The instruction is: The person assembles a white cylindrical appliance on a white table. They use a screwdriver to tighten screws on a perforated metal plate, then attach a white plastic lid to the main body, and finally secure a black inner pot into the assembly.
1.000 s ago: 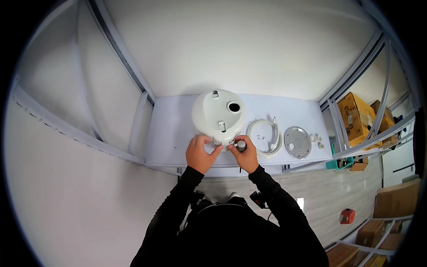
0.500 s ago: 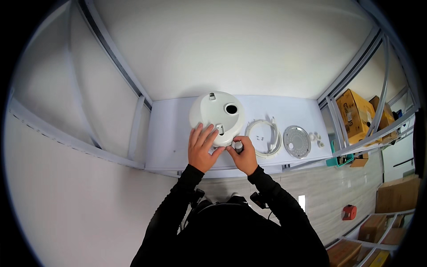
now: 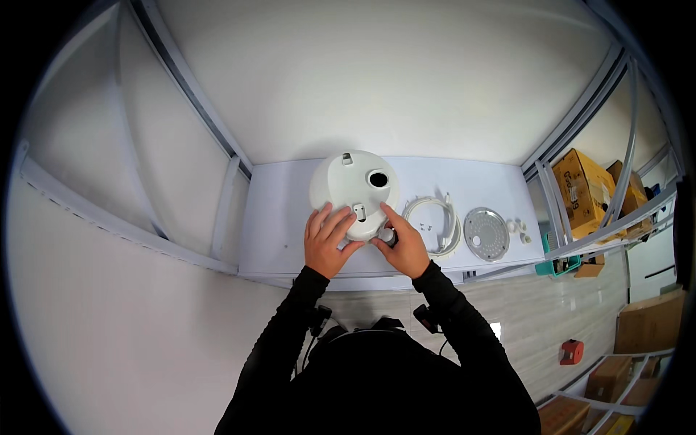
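Note:
A rounded white plastic housing sits on the white table, with a dark oval hole and two small recessed slots in its top. My left hand lies spread over its near left side, fingers on the top and thumb at the near edge. At the near right edge, my right hand has its thumb and fingers round a short grey-white cylindrical part. The index fingertip reaches up onto the housing. My palm partly covers the cylinder, and I cannot tell whether it is joined to the housing.
A coiled white hose lies right of the housing, with several tiny screws inside it. Beyond are a round perforated grey disc and several small white fittings. Metal frame posts flank the table; cardboard boxes stand at right.
My right hand has shifted slightly right, and its index finger has stretched up onto the housing. My left hand stays in nearly the same place. The housing has barely moved.

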{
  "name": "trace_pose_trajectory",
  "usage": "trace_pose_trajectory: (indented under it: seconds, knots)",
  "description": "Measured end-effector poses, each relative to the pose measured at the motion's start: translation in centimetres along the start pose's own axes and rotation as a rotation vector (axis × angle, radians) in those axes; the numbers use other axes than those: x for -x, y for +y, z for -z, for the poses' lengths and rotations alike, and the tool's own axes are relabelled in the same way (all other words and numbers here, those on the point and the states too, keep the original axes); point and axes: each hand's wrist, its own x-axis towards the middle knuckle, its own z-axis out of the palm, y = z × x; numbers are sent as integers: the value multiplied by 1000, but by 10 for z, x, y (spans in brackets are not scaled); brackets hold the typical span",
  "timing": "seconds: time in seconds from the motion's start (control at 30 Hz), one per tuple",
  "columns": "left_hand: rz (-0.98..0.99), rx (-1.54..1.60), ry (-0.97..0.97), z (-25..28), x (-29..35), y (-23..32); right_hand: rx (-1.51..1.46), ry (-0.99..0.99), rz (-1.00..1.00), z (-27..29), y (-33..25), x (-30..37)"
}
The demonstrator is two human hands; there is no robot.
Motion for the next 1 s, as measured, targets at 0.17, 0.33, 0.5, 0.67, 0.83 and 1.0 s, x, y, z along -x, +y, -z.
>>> trace_pose_trajectory:
  seconds: [0.17, 0.33, 0.5, 0.67, 0.83, 1.0]
  knots:
    - [-17, 4, -56, 7, 0, -2, 64, -142, -54, 11, -2, -11]
    - [13, 12, -44, 5, 0, 4, 33, -137, -47, 10, 2, -13]
    - [25, 8, -18, 3, 1, 9, 21, -98, -4, 7, 4, -12]
    - [25, 3, 4, 2, 1, 11, 17, -81, 14, 7, 4, -13]
    - [48, 10, -4, 3, 1, 15, 25, -111, -14, 11, 5, -13]
    - [92, 6, -13, 2, 2, 20, 35, -150, -37, 14, 4, -16]
